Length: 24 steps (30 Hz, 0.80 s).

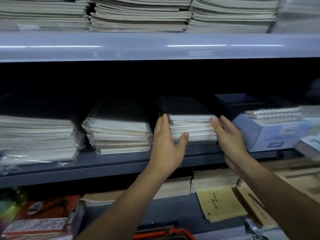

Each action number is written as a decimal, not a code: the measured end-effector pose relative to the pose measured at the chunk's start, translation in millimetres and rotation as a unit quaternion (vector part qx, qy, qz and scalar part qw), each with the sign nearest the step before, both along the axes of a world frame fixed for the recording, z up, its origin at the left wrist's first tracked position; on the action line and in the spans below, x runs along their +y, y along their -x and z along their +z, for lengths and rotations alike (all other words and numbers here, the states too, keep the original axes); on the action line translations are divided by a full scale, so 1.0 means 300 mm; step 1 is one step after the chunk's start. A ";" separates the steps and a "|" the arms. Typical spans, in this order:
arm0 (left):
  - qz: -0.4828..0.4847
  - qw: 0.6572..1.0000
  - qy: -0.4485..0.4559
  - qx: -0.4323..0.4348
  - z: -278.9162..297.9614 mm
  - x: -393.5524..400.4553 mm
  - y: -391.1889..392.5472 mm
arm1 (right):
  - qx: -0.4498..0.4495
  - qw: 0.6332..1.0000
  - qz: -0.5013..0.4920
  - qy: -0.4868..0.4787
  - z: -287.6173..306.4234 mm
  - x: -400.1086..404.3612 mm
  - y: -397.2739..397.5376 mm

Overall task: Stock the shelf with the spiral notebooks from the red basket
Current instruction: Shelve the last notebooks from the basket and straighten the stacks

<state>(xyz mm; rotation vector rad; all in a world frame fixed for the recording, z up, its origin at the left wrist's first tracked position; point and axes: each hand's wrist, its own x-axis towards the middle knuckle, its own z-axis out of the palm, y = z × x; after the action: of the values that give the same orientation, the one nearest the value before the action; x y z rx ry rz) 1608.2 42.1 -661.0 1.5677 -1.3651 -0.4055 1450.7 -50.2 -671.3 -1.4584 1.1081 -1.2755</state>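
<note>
A stack of black-covered spiral notebooks (190, 126) sits on the middle grey shelf (121, 163). My left hand (167, 144) lies flat against the stack's left side, fingers spread, thumb at the front. My right hand (226, 134) rests with straight fingers against the stack's right front corner. Neither hand grips anything. A second spiral notebook stack (119, 132) stands just to the left. The rim of the red basket (164, 233) shows at the bottom edge between my forearms; its contents are hidden.
A wide plastic-wrapped paper stack (36, 137) fills the shelf's left end. A pale blue box with spiral pads (270, 129) stands to the right. The upper shelf (155, 47) carries several notebook piles. Below lie copy paper packs (43, 220) and brown booklets (220, 203).
</note>
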 end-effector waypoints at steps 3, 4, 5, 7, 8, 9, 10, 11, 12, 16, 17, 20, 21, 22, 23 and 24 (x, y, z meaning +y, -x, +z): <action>0.006 1.000 0.014 0.018 -0.028 -0.031 0.011 | 0.001 1.000 -0.002 0.031 0.010 -0.034 -0.008; 0.014 0.999 0.025 0.031 -0.040 -0.039 0.009 | 0.006 0.999 0.001 0.039 0.005 -0.043 -0.005; 0.022 0.998 0.031 0.047 -0.050 -0.043 0.003 | 0.009 0.999 0.012 0.041 0.001 -0.045 -0.002; 0.015 0.997 0.027 0.076 -0.066 -0.044 0.003 | 0.026 0.997 0.065 0.030 -0.003 -0.041 0.012; 0.006 0.996 0.021 0.082 -0.075 -0.043 0.004 | 0.045 0.994 0.097 0.026 -0.009 -0.042 0.025; 0.002 0.996 0.016 0.086 -0.082 -0.044 0.005 | 0.069 0.988 0.132 0.030 -0.015 -0.048 0.037; 0.001 0.996 0.014 0.090 -0.084 -0.047 0.004 | 0.092 0.984 0.152 0.033 -0.014 -0.051 0.047; -0.001 0.995 0.011 0.097 -0.080 -0.053 0.003 | 0.100 0.981 0.163 0.033 -0.015 -0.056 0.053; -0.006 0.994 0.008 0.106 -0.071 -0.062 0.001 | 0.096 0.981 0.165 0.031 -0.014 -0.057 0.057; -0.015 0.993 0.029 0.114 -0.060 -0.098 -0.016 | 0.063 0.984 0.158 0.059 -0.032 -0.058 0.057; -0.008 0.993 0.039 0.112 -0.064 -0.103 -0.018 | 0.062 0.984 0.154 0.065 -0.034 -0.054 0.055; 0.008 0.993 0.054 0.101 -0.088 -0.101 -0.017 | 0.047 0.986 0.144 0.069 -0.041 -0.045 0.054; 0.009 0.993 0.055 0.099 -0.090 -0.095 -0.014 | 0.045 0.987 0.139 0.068 -0.045 -0.045 0.058; 0.011 0.993 0.055 0.100 -0.093 -0.088 -0.012 | 0.039 0.987 0.140 0.067 -0.040 -0.038 0.060; 0.006 0.994 0.052 0.098 -0.097 -0.080 -0.013 | 0.039 0.987 0.142 0.067 -0.044 -0.040 0.066; -0.001 0.995 0.048 0.093 -0.100 -0.073 -0.017 | 0.039 0.986 0.147 0.068 -0.040 -0.037 0.069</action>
<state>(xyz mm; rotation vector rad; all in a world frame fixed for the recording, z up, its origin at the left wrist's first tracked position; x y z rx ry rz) 1613.2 20.2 -691.1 1.4129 -1.2254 -0.4673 1429.9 -61.5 -683.3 -1.7159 0.8296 -1.1102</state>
